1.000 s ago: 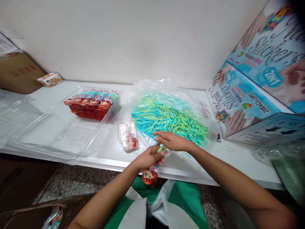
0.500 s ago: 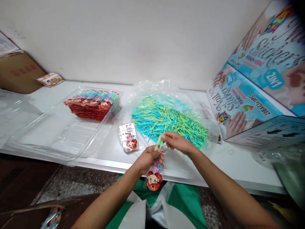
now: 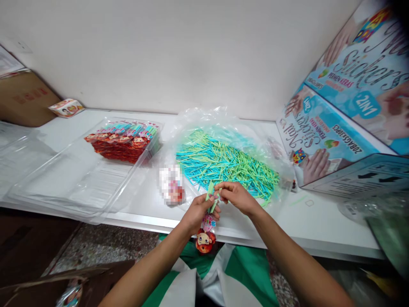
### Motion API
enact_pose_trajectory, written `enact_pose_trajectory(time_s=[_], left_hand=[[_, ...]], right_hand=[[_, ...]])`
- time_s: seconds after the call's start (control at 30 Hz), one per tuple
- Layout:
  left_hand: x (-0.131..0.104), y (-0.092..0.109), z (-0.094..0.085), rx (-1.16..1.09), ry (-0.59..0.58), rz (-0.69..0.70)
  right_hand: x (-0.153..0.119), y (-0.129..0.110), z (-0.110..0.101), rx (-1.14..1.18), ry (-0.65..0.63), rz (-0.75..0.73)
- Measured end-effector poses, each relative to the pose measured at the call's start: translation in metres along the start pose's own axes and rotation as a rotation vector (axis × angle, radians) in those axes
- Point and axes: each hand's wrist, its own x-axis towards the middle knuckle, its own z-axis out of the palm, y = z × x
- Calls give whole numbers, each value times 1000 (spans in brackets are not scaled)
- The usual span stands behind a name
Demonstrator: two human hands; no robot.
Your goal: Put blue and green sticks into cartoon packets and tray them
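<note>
My left hand (image 3: 195, 213) is closed around a clear packet (image 3: 205, 241) printed with a red-haired cartoon face, which hangs below the fingers past the table's front edge. Thin light-green sticks (image 3: 210, 188) stand up out of that grip. Touching them from the right, my right hand (image 3: 238, 197) has its fingertips pinched together; what lies between them is too small to make out. Just beyond both hands, a large heap of green and blue sticks (image 3: 223, 160) rests on clear plastic. A small stack of printed cards (image 3: 171, 185), blurred by pixels, lies left of the heap.
On the left is a clear plastic tray (image 3: 105, 209), with a row of filled red packets (image 3: 119, 147) behind its front part. Blue printed boxes (image 3: 326, 140) stand on the right. A brown carton (image 3: 27, 98) and a small box (image 3: 67, 107) sit at the far left.
My right hand has drawn slightly lower, its fingertips now beside the sticks' middle rather than at their tops. The sticks stand more upright, and the hanging packet has shifted slightly left.
</note>
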Motion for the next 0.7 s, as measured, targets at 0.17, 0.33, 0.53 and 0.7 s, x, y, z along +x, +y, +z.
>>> enact_pose_trajectory(time_s=[0.17, 0.33, 0.53, 0.7], left_hand=[[0, -2, -2, -23, -57, -4], [-2, -2, -3, -50, -82, -30], [-4, -2, -3, -72, -74, -32], [-3, -2, -2, -93, -65, -37]], right_hand=[[-6, -3, 2, -24, -25, -46], [-6, -5, 2, -49, -55, -76], [-2, -2, 7, -101, -24, -130], [-4, -2, 9, -133, 16, -124]])
